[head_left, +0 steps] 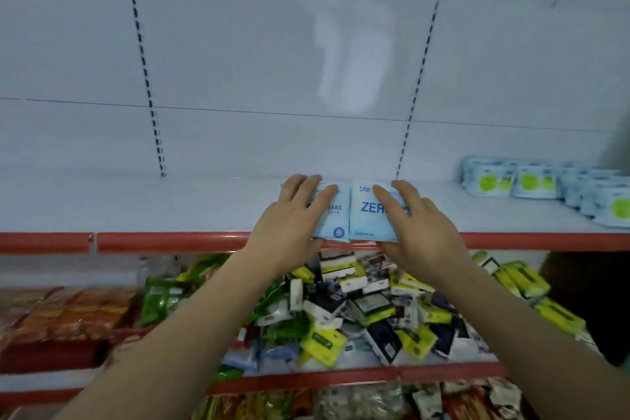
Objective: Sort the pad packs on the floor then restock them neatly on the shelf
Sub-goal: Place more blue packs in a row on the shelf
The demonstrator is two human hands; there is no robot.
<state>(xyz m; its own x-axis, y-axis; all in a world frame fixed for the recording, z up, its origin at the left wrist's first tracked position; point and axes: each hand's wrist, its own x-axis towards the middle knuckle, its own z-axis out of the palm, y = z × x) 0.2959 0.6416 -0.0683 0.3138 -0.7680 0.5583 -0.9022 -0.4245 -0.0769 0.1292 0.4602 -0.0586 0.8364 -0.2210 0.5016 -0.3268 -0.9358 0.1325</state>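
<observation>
Two blue packs [341,211]: side by side at the shelf [170,208] front edge.
Left hand [293,215]: flat on left pack.
Right hand [419,218]: flat on right pack.
Green-label packs [531,182]: already shelved, far right.
Remaining: shelf mostly bare; floor unseen.

Shelf [170,204] deck is bare white from the left end to the two blue packs [347,211] at its front edge, open overhead, back panel behind. Right of them a bare stretch, then light-blue packs with green labels [531,182] fill the far right. Lower shelf heaped with mixed packs [358,303].
</observation>
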